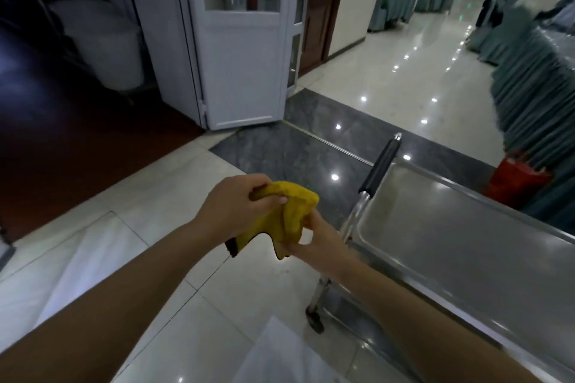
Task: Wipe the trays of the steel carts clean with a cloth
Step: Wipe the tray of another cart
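- Yellow cloth [291, 211] bunched up and held in mid-air above the pale floor tiles [174, 274], just left of the steel cart [460, 264], not touching it.
- Left hand [236, 207] gripping the upper part of the cloth, fingers [270, 201] curled over the fabric with the thumb tucked against it.
- Right hand [314, 238] gripping the lower edge of the cloth from below, fingers curled and pinching a fold; fingertips partly hidden by the fabric.
- A dark-edged corner of the cloth hanging down below the left wrist.
- Both forearms bare, reaching in from the bottom corners of the view and meeting at the cloth.
- Top tray [466, 242] of the cart: flat, shiny, with a raised rim, lying to the right of the hands.
- Black-padded cart handle [381, 166] standing at the tray's near-left end, tilted upward on steel tubing.
- One cart wheel [314, 319] resting on the tiles beneath the tray's corner.
- Band of dark grey stone floor [295, 146] crossing behind the hands.
- White folding door [242, 40] open at upper centre, a dim room with a large white tub [109, 47] to its left.
- Red object [516, 177] on the floor beyond the cart, beside rows of teal draped fabric [535, 87] along the right.
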Demonstrator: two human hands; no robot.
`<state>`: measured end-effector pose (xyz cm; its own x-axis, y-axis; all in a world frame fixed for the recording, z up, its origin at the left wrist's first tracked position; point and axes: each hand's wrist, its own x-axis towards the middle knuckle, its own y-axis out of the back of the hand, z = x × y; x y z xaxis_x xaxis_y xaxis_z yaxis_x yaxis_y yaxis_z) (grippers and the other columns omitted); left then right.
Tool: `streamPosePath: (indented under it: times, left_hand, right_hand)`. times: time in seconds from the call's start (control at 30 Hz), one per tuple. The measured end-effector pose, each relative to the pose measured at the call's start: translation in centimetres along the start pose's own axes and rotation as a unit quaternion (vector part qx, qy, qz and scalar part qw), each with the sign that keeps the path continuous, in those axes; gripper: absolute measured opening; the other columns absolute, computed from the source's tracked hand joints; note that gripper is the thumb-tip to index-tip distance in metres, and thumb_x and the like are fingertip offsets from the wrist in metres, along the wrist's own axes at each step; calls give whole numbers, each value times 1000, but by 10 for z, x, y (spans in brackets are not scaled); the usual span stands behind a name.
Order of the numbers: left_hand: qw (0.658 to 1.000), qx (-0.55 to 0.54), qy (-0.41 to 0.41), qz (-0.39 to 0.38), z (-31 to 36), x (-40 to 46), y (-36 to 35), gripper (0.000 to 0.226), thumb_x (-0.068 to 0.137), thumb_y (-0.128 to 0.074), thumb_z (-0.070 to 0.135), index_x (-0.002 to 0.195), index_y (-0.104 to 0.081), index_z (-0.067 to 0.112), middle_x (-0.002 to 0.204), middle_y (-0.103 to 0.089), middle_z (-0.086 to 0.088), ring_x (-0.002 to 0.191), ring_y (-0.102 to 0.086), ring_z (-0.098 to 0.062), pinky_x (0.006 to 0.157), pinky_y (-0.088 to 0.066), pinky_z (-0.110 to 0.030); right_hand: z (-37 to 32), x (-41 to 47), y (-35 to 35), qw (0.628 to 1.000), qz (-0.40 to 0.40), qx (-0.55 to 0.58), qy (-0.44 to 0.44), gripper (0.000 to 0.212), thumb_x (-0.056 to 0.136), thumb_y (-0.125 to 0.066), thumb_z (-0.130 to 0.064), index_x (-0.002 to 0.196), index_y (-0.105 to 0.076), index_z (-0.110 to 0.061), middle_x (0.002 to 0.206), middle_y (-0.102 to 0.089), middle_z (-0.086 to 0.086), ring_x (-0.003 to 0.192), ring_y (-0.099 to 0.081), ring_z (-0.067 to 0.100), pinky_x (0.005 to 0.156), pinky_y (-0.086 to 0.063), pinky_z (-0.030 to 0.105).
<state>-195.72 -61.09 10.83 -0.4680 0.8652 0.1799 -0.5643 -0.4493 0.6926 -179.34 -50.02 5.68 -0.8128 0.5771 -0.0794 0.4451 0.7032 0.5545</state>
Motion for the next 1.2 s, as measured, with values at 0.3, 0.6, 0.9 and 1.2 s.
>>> streamPosePath:
  times: [0.3, 0.6, 0.9, 1.2]
  left_hand:
    - [997, 21, 74, -7, -95, 91, 48, 30, 82, -67, 49, 74, -59, 21, 67, -54, 2, 67, -52, -13, 57, -35, -26]
    - [996, 17, 88, -22, -157, 272, 61, 44, 85, -58, 56, 118, -62, 28, 100, -67, 3, 94, -62, -13, 78, -50, -34]
    - [977, 201, -10, -68, -239, 460, 28, 71, 93, -40, 58, 153, -20, 26, 130, -61, -2, 122, -53, -22, 108, -36, -45]
    - [936, 245, -140, -210, -279, 679, -45, 72, 94, -33, 61, 154, -14, 26, 141, -51, 1, 135, -40, -17, 116, -16, -43]
  right_hand:
    - [-16, 136, -5, 995, -75, 59, -28, 24, 90, -60, -24, 107, -59, -7, 106, -63, 18, 100, -60, 34, 90, -49, 55]
    - [-24, 310, 41, 987, -67, 145, -29, 20, 92, -59, -20, 112, -60, -18, 108, -65, 8, 99, -62, 23, 86, -53, 39]
    - [49, 478, 107, 982, 33, 55, -177, 10, 93, -49, -18, 99, -42, -21, 93, -54, 5, 82, -53, 20, 66, -43, 33]
    - [125, 580, 170, 964, 113, -86, -224, 62, 96, -44, -7, 148, -23, -34, 146, -37, -10, 133, -40, 18, 89, -24, 2]
